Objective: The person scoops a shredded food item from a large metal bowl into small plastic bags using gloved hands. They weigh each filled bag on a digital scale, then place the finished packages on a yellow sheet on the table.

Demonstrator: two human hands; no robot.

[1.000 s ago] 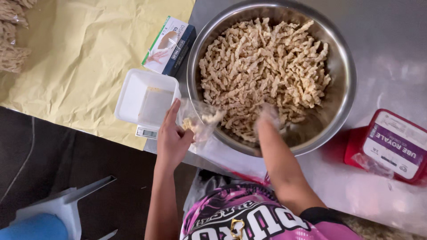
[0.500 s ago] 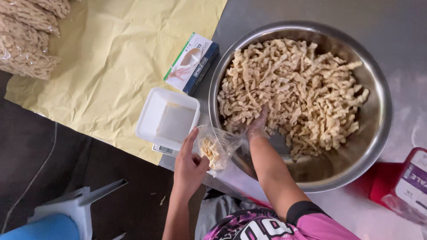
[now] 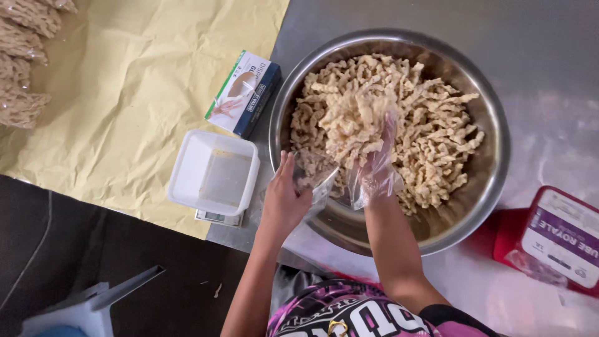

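Steel table (image 3: 549, 75): metal bowl (image 3: 493, 181) full of fried twists (image 3: 430, 150). Gloved right hand (image 3: 374, 165) clutches handful; left hand (image 3: 284, 200) pinches clear bag (image 3: 318, 184) open.

A flat rectangular carton (image 3: 244, 93), white, green and dark blue, is lying on the yellow paper (image 3: 125, 93) just left of the steel bowl (image 3: 493, 118). A red tub with a white-and-purple label (image 3: 564, 234) is sitting at the worktop's right edge.
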